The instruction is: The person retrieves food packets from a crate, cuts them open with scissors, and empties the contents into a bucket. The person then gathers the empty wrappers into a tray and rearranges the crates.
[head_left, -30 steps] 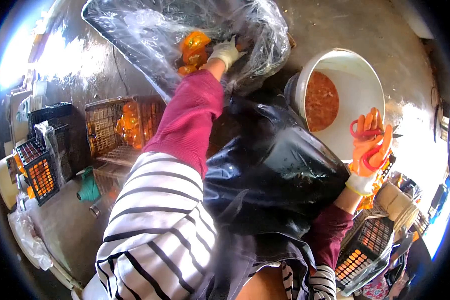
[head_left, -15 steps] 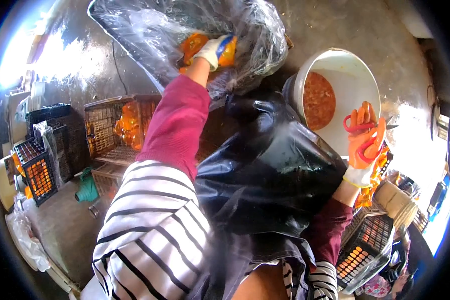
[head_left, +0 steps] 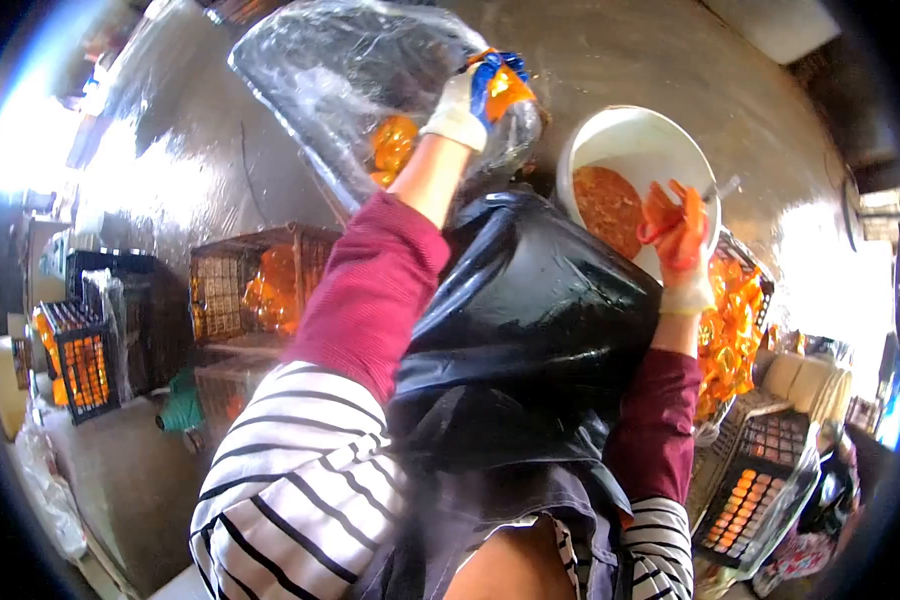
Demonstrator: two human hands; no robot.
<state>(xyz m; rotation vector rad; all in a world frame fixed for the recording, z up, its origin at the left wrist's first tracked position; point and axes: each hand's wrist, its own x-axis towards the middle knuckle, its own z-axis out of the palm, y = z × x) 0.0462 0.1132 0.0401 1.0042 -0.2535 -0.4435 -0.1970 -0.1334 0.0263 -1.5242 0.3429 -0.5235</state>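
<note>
My left hand (head_left: pixel 475 98), in a white and blue glove, grips an orange plastic packet (head_left: pixel 508 95) over the right side of a large clear plastic bag (head_left: pixel 320 70). More shiny orange packets (head_left: pixel 394 143) lie inside that bag. My right hand (head_left: pixel 678 232), in an orange and white glove, is at the right side of a white bucket (head_left: pixel 642 122). Red-handled scissors (head_left: pixel 725 188) are in this hand, their blades pointing right and blurred. Reddish-orange chunky contents (head_left: pixel 610 208) are in the bucket.
A black plastic apron (head_left: pixel 530 310) covers my lap. Right of me, a crate holds orange packets (head_left: pixel 728 335), with a black crate (head_left: pixel 745 495) below. On the left stand a brown crate (head_left: pixel 215 290), a black crate (head_left: pixel 88 370) and a green spool (head_left: pixel 182 402).
My left hand has lifted an orange packet up and right from inside the clear bag. My right hand with the scissors has shifted left, closer over the bucket.
</note>
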